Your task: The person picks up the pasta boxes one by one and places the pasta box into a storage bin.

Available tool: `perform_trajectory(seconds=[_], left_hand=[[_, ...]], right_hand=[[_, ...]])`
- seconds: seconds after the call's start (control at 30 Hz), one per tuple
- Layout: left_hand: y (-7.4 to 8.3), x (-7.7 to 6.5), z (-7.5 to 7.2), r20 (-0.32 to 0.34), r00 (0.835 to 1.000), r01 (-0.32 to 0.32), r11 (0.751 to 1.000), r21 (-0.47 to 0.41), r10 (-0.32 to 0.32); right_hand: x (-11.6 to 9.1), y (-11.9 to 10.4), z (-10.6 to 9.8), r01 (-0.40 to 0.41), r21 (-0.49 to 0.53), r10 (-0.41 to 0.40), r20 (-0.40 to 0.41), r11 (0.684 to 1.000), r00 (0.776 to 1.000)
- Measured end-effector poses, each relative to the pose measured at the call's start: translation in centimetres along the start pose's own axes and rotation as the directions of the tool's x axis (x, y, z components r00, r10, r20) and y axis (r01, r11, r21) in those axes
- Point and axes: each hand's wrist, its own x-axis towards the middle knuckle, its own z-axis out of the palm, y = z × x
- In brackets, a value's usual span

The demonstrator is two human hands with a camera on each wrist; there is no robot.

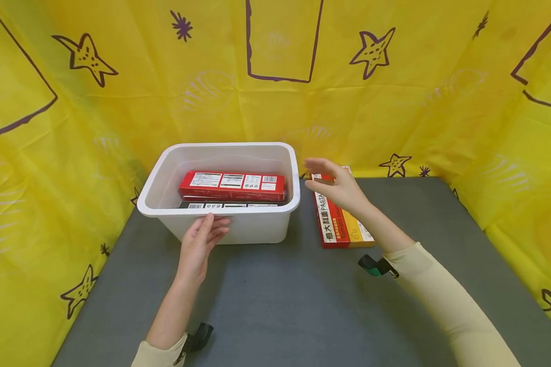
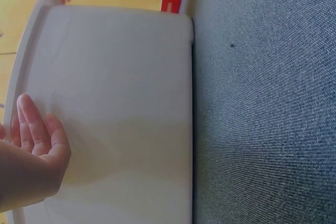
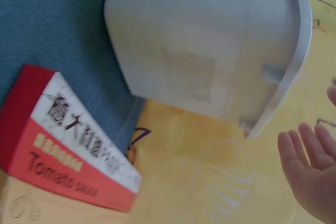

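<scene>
Left hand (image 1: 201,238) at the front rim of a white, round-cornered plastic tub (image 1: 252,228), with fingers loosely extended along the outer wall, probably for steadying; pressure impossible to tell. Right hand (image 1: 339,184) raised just beside the tub's right rim, with thumb and fingers wide apart around nothing. Inside the tub, lengthwise, presumably to suit its long side: a glossy red oblong carton (image 1: 231,186) with white label panels, above a black printed carton (image 1: 234,205). To the tub's right, flat on a dark grey, finely ribbed worktop (image 1: 275,295): a red, white and yellow pasta box (image 1: 339,224) with crisp edges. Behind: creased yellow sheeting (image 1: 151,102).
</scene>
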Motion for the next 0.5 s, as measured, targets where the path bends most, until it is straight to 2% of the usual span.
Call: perform_trajectory(seconds=[0.13,0.5], left_hand=[[0.0,-0.1,0.0,-0.002,1.0,0.0,1.0,0.001,0.0],[0.3,0.0,0.0,-0.01,1.0,0.003,1.0,0.001,-0.003]], right_hand=[[-0.8,1.1,-0.5,-0.033,-0.03,0.032,-0.046,0.999,0.998],[-3.4,3.9,-1.9,-0.063,0.003,0.063,-0.164,0.998,0.984]])
